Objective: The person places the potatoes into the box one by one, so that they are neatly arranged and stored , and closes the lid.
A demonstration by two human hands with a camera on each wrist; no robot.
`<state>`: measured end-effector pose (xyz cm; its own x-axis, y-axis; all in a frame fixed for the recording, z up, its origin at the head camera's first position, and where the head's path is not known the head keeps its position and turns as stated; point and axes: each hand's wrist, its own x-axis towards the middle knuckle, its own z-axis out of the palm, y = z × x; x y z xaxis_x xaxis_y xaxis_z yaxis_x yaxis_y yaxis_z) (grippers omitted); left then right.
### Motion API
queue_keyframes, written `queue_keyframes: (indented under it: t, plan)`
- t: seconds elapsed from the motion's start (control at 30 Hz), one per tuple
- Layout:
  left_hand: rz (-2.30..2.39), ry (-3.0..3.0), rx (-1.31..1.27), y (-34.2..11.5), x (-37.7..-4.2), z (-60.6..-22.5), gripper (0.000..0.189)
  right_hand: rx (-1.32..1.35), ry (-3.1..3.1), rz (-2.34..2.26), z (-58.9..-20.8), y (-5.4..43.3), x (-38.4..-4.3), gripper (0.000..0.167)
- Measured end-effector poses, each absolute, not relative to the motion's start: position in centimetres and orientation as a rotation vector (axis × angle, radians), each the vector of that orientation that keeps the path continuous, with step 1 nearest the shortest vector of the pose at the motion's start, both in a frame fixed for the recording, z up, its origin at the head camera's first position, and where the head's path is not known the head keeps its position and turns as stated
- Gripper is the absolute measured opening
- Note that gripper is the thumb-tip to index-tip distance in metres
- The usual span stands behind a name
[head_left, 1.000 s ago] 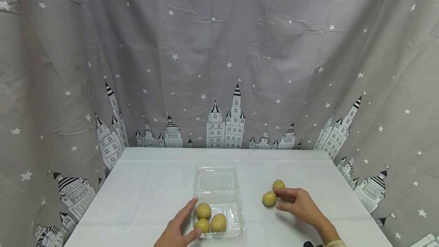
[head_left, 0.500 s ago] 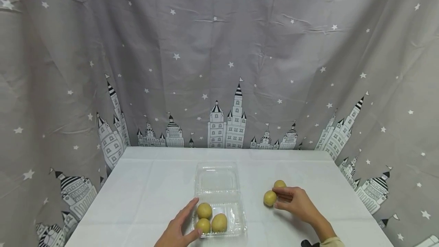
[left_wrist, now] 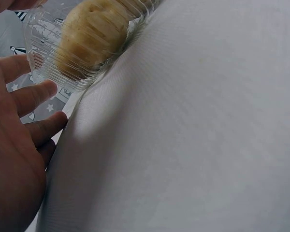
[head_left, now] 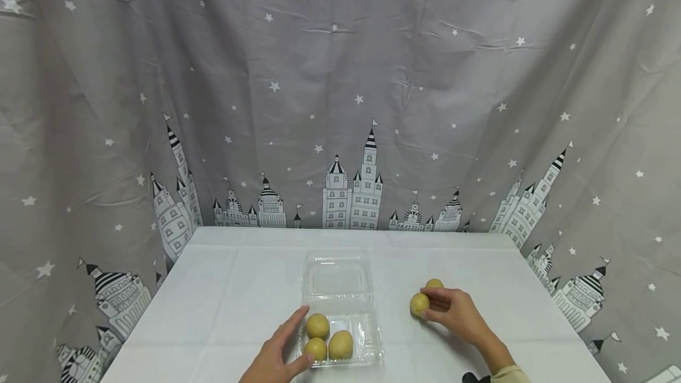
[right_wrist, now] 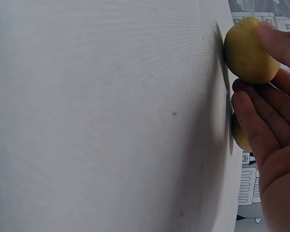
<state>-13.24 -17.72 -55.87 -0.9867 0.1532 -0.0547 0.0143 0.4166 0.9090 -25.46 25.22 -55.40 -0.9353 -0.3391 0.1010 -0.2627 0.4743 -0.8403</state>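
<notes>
A clear plastic clamshell container stands with its lid folded back, holding three yellow potatoes, among them an oval potato. My left hand rests at its left front corner, thumb by the front rim and index finger along the left side. Through the ridged wall in the left wrist view, a potato shows beside the outstretched fingers. My right hand pinches a round potato between thumb and fingers, close over the table. Another potato lies just behind it, partly hidden by the hand.
A white cloth covers the table. The container's raised lid points toward the back. A grey curtain with stars and castles hangs behind and at both sides. A dark object shows by the right sleeve.
My right thumb and fingers have closed in on the nearer potato, which has risen slightly in the head view. The left hand and the container stay in place.
</notes>
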Motion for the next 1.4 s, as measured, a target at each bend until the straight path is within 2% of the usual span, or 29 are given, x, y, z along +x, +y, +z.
queue_keyframes:
  t: [0.63, 1.4]
  plan:
    - [1.628, 2.545, 0.172, -17.9, -13.3, -56.1, 0.094, -0.567, 2.713, -1.405, -55.0, 25.2, -24.9, 0.05]
    - [1.623, 2.571, 0.198, -17.9, -13.4, -56.4, 0.094, -0.741, 2.63, -1.392, -51.4, 24.1, -23.4, 0.046]
